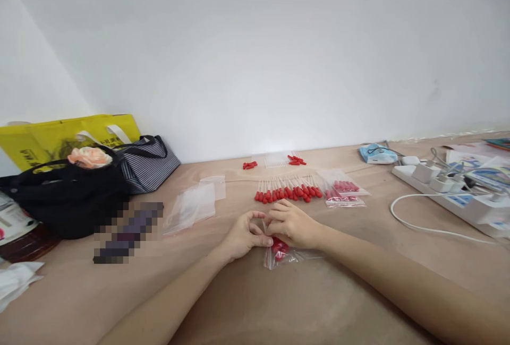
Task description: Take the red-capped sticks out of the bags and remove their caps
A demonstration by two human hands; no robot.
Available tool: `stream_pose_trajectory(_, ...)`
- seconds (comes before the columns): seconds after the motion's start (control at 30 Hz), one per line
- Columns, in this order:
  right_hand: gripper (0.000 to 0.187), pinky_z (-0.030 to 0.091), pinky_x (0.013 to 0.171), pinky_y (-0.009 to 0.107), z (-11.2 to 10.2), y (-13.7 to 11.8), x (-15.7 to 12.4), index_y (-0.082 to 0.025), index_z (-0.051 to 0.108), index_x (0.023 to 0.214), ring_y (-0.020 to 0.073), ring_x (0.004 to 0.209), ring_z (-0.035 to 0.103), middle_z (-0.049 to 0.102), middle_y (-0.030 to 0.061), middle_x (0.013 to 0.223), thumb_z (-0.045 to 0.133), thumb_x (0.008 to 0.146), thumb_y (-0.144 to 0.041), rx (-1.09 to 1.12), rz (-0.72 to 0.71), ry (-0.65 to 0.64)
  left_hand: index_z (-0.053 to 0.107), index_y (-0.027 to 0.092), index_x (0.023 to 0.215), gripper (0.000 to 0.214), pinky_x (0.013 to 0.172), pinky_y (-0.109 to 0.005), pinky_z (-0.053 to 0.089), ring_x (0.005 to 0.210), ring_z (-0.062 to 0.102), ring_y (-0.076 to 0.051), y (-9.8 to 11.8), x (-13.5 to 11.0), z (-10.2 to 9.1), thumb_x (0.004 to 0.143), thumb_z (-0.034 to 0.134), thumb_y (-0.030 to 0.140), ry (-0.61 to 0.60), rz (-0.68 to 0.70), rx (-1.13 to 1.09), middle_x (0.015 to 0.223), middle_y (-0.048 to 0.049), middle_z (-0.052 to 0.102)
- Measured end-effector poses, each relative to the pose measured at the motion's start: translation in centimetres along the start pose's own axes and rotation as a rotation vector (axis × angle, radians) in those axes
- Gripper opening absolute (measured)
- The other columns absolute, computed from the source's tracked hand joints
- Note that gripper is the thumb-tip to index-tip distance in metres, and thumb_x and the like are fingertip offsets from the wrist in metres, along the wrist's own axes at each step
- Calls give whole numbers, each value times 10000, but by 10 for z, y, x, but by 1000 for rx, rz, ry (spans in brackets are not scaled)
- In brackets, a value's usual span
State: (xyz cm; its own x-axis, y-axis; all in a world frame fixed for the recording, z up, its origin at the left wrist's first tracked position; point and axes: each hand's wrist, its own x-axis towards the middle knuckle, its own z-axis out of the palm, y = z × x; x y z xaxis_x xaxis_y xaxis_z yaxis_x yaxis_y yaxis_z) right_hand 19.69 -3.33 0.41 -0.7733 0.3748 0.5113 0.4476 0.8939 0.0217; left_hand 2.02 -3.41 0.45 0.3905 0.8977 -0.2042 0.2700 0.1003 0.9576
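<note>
A clear zip bag [271,263] with red-headed pieces [280,250] inside lies on the table before me. My left hand [245,234] pinches its left edge, thumb pressed against the bag. From the other side my right hand [294,225] covers the bag's upper part, its fingers bent and closed at the same edge. The two hands' fingertips meet there, and my right hand hides part of the contents. Just beyond lies a row of thin pale sticks with red bulb-shaped heads [289,193]. Filled clear bags [346,203] rest to the right of that row.
Flat clear bags [193,208] lie at left. Further back are small red-ended bundles [297,161] by the wall. On the left stand a black bag [79,196] and a striped bag [149,167]. A power strip [450,201], its white cable and a blue mask [377,154] occupy the right.
</note>
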Motion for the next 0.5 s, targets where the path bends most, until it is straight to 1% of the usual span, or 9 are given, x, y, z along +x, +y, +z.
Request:
stream_pose_trajectory(0.1,207,311,745,294,2,-1,0,-190,582,722,127,750,437,589,14,797,413,842,-178,-57,-58,2,448,144,996,722,505,-193,341,485,529,-101,-2,0,1,388,811,285,-3,6,-26,496,80,560)
stream_pose_trajectory(0.23,187,297,762,304,3,0,-3,-201,573,782,135,770,433,586,11,816,399,851,-198,-100,-85,-32,451,145,993,724,517,-196,348,481,512,-92,0,-1,1,378,812,266,-4,9,-32,492,90,547)
stream_pose_trajectory(0.37,160,287,795,323,1,4,-5,-212,564,817,152,838,438,593,9,904,414,831,-159,-134,-88,-65,464,139,991,677,489,-186,307,456,466,-71,4,-1,-1,421,796,293,-5,-21,8,491,90,536)
stream_pose_trajectory(0.5,187,290,814,317,1,6,-7,-212,557,849,136,828,448,609,-4,909,378,858,-157,-126,-116,-20,467,134,1002,634,455,-180,276,439,396,-51,6,-2,-3,494,756,382,-59,-17,46,492,94,503)
